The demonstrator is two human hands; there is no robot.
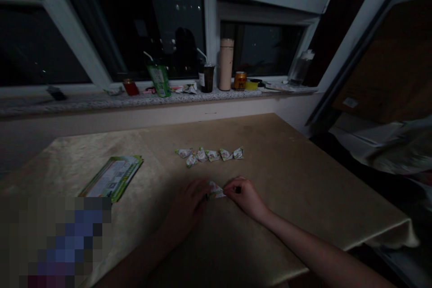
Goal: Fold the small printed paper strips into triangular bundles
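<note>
My left hand point(189, 202) and my right hand point(245, 195) meet over the tan table point(303, 180). Both pinch a small white-and-green folded wrapper point(215, 190), one at each end. The fingers of both hands are closed on it. Just beyond, a row of several similar folded wrappers point(211, 155) lies on the table, about a hand's length from my fingers. A flat green printed packet point(113, 177) lies to the left of my left hand.
A stone window sill point(84, 101) runs behind the table with a green cup point(159, 80), a dark cup with straw point(207, 76), a tall pink flask point(226, 64), an orange can point(240, 80) and a clear bottle point(300, 68). The table's right edge drops off near crumpled cloth point(388, 148).
</note>
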